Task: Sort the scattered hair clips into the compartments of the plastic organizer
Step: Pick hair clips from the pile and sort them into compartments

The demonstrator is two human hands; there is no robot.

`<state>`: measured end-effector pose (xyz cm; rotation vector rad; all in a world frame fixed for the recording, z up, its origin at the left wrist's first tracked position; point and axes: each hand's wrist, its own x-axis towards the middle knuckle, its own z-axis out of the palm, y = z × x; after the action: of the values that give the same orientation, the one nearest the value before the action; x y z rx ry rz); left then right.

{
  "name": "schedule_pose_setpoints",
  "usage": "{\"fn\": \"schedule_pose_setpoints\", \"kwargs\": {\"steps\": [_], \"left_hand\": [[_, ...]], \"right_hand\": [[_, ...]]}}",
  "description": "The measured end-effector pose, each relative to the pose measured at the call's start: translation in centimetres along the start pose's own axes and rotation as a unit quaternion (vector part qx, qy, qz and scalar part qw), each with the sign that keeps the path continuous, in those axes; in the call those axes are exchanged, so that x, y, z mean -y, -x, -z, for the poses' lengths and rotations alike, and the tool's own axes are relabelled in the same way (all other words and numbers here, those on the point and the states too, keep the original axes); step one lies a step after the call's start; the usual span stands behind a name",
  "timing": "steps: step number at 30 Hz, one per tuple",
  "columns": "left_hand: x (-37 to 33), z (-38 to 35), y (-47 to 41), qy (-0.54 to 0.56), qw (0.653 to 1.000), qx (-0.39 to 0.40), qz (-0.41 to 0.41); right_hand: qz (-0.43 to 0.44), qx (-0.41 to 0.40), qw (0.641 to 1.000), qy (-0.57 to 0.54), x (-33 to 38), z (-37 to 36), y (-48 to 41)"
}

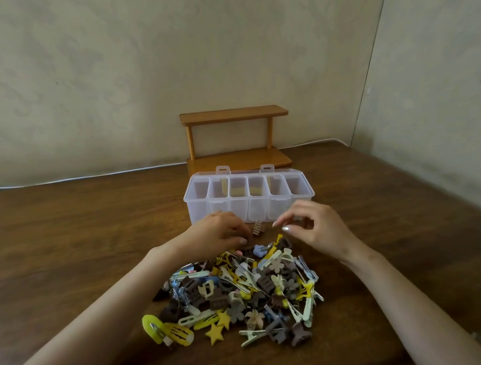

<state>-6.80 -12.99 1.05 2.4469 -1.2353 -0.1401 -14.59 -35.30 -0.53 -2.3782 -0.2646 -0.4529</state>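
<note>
Dozens of hair clips (237,293) lie heaped nearest us on the table (63,227). At the far edge of the heap our left hand (217,232) pinches a dark clip (248,240) with curled fingers. Our right hand (313,228) hovers half-curled; whether it holds something we cannot tell. Tangled clips may lift together and scatter. Beyond, the organizer (250,210) lies lengthwise left to right, compartments open upward.
</note>
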Motion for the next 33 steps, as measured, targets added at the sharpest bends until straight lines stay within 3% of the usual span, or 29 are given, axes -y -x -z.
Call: {"fn": "schedule_pose_setpoints", "kwargs": {"steps": [5,11,14,17,21,25,28,33], "left_hand": [[-0.5,-0.1,0.2,0.048,0.997,0.035,-0.047],[0.2,0.1,0.2,-0.028,0.999,0.016,0.008],[0.0,0.2,0.2,-0.036,0.999,-0.004,0.024],[0.1,0.2,0.3,-0.03,0.999,-0.015,0.031],[-0.2,0.5,0.3,0.029,0.999,-0.023,0.004],[-1.1,1.4,0.6,0.158,0.984,0.073,-0.042],[-1.3,1.4,0.9,0.13,0.981,0.136,-0.05],[-0.9,1.0,0.6,0.069,0.994,0.084,-0.027]], "right_hand": [[0.01,0.11,0.994,-0.008,0.7,0.1,0.1],[-0.024,0.03,0.998,0.056,-0.7,0.1,-0.1],[-0.004,0.006,1.0,0.029,-0.3,0.5,0.0],[0.015,0.06,0.998,0.0,0.4,0.8,0.2],[0.022,0.088,0.994,0.065,-0.1,0.4,0.0],[0.016,0.063,0.996,0.057,-0.4,0.6,0.0],[0.019,0.1,0.995,-0.007,0.2,0.8,0.1],[0.044,0.136,0.99,0.009,0.7,0.3,0.2]]}}
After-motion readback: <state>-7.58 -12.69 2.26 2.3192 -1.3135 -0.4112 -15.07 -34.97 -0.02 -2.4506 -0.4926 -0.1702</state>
